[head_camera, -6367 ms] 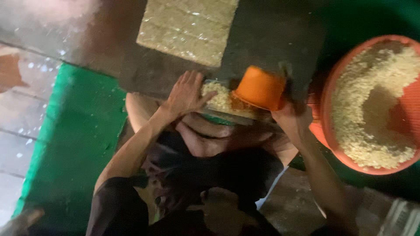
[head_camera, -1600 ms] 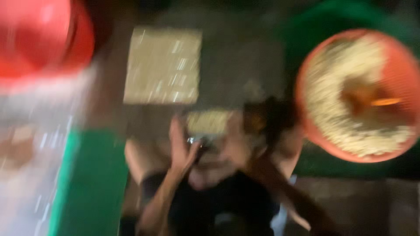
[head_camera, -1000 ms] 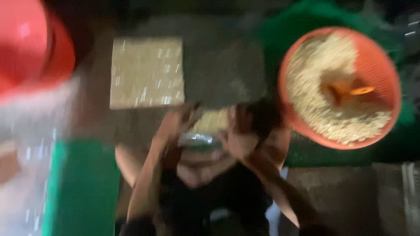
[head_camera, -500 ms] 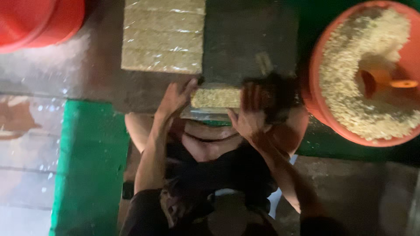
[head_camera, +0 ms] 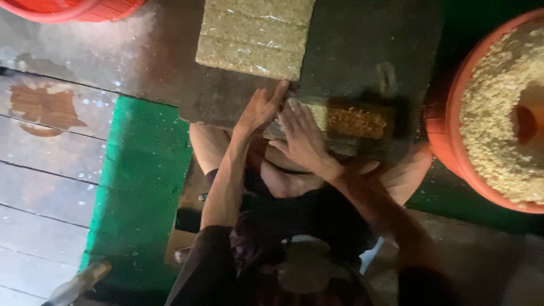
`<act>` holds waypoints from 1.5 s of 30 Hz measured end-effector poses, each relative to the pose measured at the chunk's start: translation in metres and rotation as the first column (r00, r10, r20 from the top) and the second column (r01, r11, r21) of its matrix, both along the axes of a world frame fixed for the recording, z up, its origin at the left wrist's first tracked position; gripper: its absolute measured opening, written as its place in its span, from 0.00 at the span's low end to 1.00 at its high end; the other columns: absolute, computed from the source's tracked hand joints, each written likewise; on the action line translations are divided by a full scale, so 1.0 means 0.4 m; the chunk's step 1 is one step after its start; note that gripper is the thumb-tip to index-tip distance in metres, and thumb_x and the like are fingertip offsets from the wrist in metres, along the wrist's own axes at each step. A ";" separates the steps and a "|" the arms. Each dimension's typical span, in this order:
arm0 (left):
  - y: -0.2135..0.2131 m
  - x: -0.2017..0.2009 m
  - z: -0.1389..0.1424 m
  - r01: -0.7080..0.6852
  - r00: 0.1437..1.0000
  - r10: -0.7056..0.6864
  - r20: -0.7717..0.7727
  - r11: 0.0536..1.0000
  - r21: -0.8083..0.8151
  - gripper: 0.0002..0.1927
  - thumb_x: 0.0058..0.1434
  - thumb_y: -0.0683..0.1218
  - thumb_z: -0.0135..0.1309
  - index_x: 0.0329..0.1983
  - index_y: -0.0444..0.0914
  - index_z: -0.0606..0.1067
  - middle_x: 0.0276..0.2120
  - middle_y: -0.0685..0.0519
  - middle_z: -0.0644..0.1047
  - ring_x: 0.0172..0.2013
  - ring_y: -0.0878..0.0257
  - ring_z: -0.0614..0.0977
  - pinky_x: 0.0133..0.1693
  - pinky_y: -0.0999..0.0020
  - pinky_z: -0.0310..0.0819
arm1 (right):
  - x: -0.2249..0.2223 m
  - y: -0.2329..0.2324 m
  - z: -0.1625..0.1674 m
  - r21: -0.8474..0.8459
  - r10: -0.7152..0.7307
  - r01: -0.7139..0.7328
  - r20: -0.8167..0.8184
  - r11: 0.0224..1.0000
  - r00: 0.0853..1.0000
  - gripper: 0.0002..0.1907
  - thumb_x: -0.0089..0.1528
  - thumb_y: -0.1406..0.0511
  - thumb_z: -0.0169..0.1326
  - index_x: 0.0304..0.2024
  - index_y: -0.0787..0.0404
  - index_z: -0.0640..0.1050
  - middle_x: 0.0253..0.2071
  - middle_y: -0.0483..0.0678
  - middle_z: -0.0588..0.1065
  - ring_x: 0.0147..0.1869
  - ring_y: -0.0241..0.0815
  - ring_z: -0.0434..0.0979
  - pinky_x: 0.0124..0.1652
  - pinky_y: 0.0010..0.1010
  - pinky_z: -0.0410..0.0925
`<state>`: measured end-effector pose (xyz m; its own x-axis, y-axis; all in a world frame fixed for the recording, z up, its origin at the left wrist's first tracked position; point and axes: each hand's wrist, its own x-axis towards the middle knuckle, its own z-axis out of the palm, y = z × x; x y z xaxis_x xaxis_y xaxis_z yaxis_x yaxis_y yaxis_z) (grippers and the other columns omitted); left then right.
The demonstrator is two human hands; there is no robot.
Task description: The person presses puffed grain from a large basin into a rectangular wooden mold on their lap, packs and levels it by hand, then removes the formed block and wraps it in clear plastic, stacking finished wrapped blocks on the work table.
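Both my hands are down on the small block of packed grain (head_camera: 345, 122) sitting in its mould near the middle of the frame, on the near edge of the dark table (head_camera: 362, 51). My left hand (head_camera: 259, 107) is flat with the fingers stretched out, resting on the block's left end, not gripping anything. My right hand (head_camera: 303, 136) is spread wide open, palm down, pressing over the left half of the same block, so the two hands are touching or just about overlapping there. The right half of the block is uncovered and looks yellow-orange in this light. Just above my hands, top middle of the frame, lies a bigger flat slab of pressed grain (head_camera: 255, 31) wrapped in clear film, well apart from the one I'm pressing. On the right edge there's the big orange basin (head_camera: 447, 136) heaped with loose grain, close beside the table. A bit of a red tub (head_camera: 79, 7) peeks in at the upper left. Lower left is a green mat (head_camera: 141, 187) over grey floor planks (head_camera: 45, 187), and my knees are tucked under the table edge.
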<state>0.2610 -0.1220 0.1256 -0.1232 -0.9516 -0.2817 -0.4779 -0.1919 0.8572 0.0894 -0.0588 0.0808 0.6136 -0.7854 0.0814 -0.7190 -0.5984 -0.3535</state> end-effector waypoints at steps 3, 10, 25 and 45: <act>-0.005 -0.003 -0.011 0.012 0.978 -0.064 -0.198 0.968 -0.251 0.29 0.75 0.62 0.39 0.52 0.34 0.78 0.41 0.39 0.82 0.42 0.49 0.84 0.45 0.54 0.75 | -0.010 0.005 -0.012 -0.039 -0.004 0.005 0.012 0.999 1.000 0.47 0.65 0.43 0.50 0.72 0.71 0.58 0.74 0.70 0.56 0.78 0.69 0.49 0.71 0.60 0.44; 0.014 0.009 0.004 0.036 0.997 -0.053 -0.060 0.966 -0.256 0.16 0.66 0.51 0.53 0.44 0.32 0.78 0.30 0.42 0.80 0.30 0.54 0.82 0.35 0.58 0.78 | -0.087 0.024 0.033 -0.019 -0.094 0.094 0.012 0.995 0.996 0.45 0.64 0.44 0.52 0.74 0.60 0.57 0.76 0.67 0.51 0.77 0.75 0.45 0.66 0.64 0.44; 0.043 -0.034 -0.010 0.009 0.999 -0.015 -0.046 0.992 -0.129 0.11 0.66 0.47 0.56 0.43 0.34 0.81 0.25 0.50 0.81 0.25 0.67 0.81 0.28 0.68 0.75 | -0.260 0.066 0.015 -0.059 -0.304 0.299 -0.149 0.953 0.941 0.46 0.65 0.40 0.46 0.75 0.61 0.57 0.76 0.67 0.53 0.78 0.71 0.49 0.70 0.64 0.45; 0.024 -0.383 -0.097 0.463 0.874 -0.284 0.395 0.733 -0.498 0.15 0.62 0.50 0.58 0.43 0.35 0.81 0.38 0.40 0.82 0.36 0.44 0.83 0.36 0.52 0.77 | -0.428 0.120 -0.043 0.209 -0.532 0.510 0.545 0.834 0.648 0.34 0.76 0.54 0.28 0.78 0.67 0.56 0.79 0.63 0.58 0.82 0.59 0.59 0.76 0.51 0.55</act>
